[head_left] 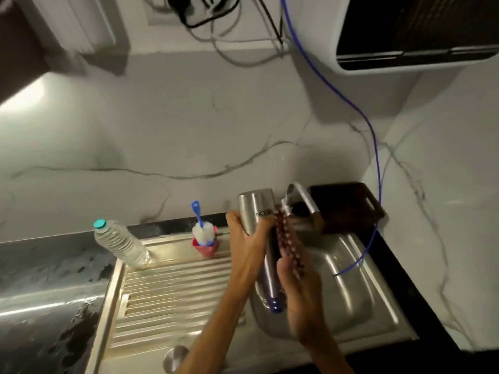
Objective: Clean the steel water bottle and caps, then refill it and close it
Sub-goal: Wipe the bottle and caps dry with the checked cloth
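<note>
The steel water bottle [258, 211] is held upside down and tilted over the sink basin [348, 282], its base up and its blue neck [275, 306] pointing down. My left hand [244, 238] grips the bottle near its base. My right hand [297, 290] holds a red dotted scrubbing cloth [290, 247] against the bottle's right side, fingers blurred. The tap [299, 198] stands just behind the bottle. A round steel cap [175, 359] lies on the sink's front edge.
A clear plastic bottle with a teal cap [118, 242] stands on the ribbed drainboard [172, 290]. A pink cup holds a blue-handled bottle brush [204, 236]. A dark tray [348, 206] sits behind the tap. A blue tube [374, 147] hangs into the basin.
</note>
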Tool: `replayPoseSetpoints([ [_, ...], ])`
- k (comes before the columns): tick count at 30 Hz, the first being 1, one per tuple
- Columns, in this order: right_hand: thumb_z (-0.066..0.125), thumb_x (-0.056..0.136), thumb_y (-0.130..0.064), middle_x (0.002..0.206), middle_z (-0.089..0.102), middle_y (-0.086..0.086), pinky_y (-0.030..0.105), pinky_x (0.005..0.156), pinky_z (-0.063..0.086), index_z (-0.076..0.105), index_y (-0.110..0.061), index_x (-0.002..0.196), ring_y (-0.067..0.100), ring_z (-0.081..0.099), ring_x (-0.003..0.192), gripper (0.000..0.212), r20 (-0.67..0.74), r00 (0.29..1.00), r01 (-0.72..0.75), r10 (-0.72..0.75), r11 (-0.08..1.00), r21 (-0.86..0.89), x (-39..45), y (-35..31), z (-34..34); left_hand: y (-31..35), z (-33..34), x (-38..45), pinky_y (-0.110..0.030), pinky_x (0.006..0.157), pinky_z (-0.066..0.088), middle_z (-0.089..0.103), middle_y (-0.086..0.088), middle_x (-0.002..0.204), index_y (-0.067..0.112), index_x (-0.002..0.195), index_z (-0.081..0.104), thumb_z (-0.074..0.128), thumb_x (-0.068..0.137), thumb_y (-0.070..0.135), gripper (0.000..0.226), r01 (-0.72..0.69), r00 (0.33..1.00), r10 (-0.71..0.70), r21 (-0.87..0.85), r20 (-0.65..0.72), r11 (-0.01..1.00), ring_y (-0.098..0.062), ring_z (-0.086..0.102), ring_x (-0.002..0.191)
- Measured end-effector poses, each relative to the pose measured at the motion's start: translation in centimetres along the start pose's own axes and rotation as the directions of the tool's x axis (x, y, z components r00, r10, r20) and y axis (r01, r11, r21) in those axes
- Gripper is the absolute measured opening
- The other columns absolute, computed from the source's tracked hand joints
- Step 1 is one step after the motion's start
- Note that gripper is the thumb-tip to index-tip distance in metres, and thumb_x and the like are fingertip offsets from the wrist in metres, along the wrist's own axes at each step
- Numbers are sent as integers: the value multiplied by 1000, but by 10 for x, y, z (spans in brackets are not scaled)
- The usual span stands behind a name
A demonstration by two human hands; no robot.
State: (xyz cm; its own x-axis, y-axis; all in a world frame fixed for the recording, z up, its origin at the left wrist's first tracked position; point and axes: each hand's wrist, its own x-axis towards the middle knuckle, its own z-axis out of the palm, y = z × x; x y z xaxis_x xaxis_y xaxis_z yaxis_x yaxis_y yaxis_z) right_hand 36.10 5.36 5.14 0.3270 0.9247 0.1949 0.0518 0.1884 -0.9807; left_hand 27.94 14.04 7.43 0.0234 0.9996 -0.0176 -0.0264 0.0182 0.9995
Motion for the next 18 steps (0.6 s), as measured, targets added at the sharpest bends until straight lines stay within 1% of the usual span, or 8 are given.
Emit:
replayPoseSetpoints([
  [2, 48, 105, -35, 166, 31, -2, 51, 123, 29, 28, -15, 161, 20, 29, 154, 62, 139, 966, 247, -219, 939, -240, 8, 0, -14, -11, 19, -2, -4, 76, 45, 61, 28, 103, 19, 126, 52, 68, 99, 40, 37, -10, 995, 0, 89, 102, 996, 22, 59, 88],
  [4, 46, 104, -47, 168, 25, -8, 51, 123, 30, 20, -24, 164, 15, 26, 154, 69, 155, 955, 291, -253, 900, -323, 32, -5, -31, -22, 33, -13, -10, 84, 50, 64, 44, 105, 37, 126, 52, 57, 107, 45, 21, -17, 984, 1, 84, 181, 996, 23, 62, 95],
  [7, 52, 103, -43, 155, 46, -18, 46, 120, 38, 37, -50, 152, 7, 46, 142, 52, 45, 999, 3, -5, 999, 41, 71, -10, -46, -26, 46, -9, -42, 91, 63, 77, 9, 111, 52, 115, 61, 58, 83, 86, 47, 32, 993, -38, 55, 113, 998, -13, 77, 98],
  [9, 51, 106, -33, 160, 42, -13, 46, 124, 31, 37, -34, 157, 7, 40, 146, 53, 138, 990, -43, 25, 991, 129, 79, -6, -55, -18, 53, 9, -52, 90, 62, 76, -2, 108, 46, 111, 64, 57, 83, 84, 48, -17, 1000, 17, 43, -14, 999, -23, 76, 96],
  [11, 47, 108, -35, 167, 25, -18, 44, 126, 26, 25, -35, 161, 4, 25, 153, 58, 272, 962, 22, -18, 1000, -12, 67, 12, -62, -7, 56, 31, -51, 86, 62, 76, -7, 106, 36, 113, 66, 55, 85, 84, 56, 9, 990, -27, -130, -140, 992, -28, 76, 93],
  [14, 42, 106, -48, 170, 7, -20, 55, 126, 19, 18, -38, 162, 11, 6, 158, 62, 308, 941, 232, -140, 929, -287, 51, 29, -64, -2, 59, 51, -50, 81, 60, 76, -14, 95, 15, 116, 67, 55, 85, 84, 77, 62, 982, -108, -280, -154, 958, -31, 73, 83],
  [16, 41, 105, -50, 169, 3, -23, 54, 126, 18, 13, -39, 163, 9, 4, 158, 65, 243, 953, 254, -182, 918, -306, 64, 15, -56, -12, 70, 42, -50, 85, 62, 76, -13, 96, 5, 108, 66, 51, 93, 81, 78, 2, 994, -11, -85, -111, 996, -30, 71, 86],
  [18, 41, 103, -58, 168, 11, -24, 47, 125, 25, 12, -44, 162, 5, 14, 156, 67, 198, 973, 162, -122, 967, -199, 89, -8, -52, -15, 83, 27, -26, 77, 60, 74, 8, 89, 13, 98, 64, 45, 102, 70, 60, -110, 983, 121, 83, -141, 990, -7, 69, 79],
])
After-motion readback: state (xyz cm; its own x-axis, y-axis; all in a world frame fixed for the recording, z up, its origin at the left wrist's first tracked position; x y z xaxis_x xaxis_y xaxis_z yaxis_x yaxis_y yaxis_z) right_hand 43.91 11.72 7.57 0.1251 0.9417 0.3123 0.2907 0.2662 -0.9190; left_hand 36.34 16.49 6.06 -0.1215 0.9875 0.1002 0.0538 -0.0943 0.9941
